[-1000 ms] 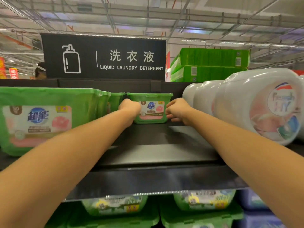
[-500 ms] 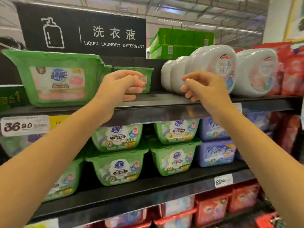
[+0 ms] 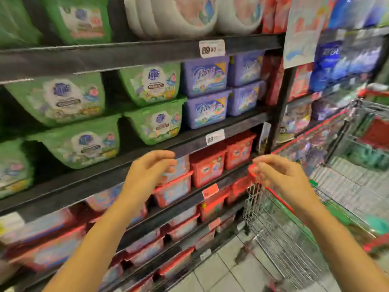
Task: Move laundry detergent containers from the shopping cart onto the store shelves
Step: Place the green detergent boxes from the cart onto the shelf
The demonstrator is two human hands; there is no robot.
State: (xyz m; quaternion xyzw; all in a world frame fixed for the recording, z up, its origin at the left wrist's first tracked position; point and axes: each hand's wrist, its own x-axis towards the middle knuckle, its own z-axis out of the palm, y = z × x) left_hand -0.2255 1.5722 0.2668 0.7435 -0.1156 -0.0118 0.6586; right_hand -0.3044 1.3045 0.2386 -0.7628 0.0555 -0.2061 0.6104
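Note:
My left hand (image 3: 148, 172) hangs in the air in front of the lower shelves, fingers loosely curled, holding nothing. My right hand (image 3: 277, 173) is also empty with relaxed fingers, just above the near corner of the wire shopping cart (image 3: 280, 234) with red trim at the right. Green detergent boxes (image 3: 155, 125) fill the left of the middle shelf (image 3: 126, 159); purple boxes (image 3: 207, 109) stand beside them. White round tubs (image 3: 189, 15) sit on the top shelf. What lies in the cart is blurred; green and red shapes show inside.
Red boxes (image 3: 207, 167) line the lower shelves. Price tags (image 3: 211, 48) hang on the shelf edges. Blue and red bags (image 3: 336, 66) fill the rack beyond the black upright at the right. Pale floor tiles (image 3: 219, 272) show below.
Both hands have left the top shelf and dropped down and to the right, empty. The view has swung down toward the lower shelves and the cart.

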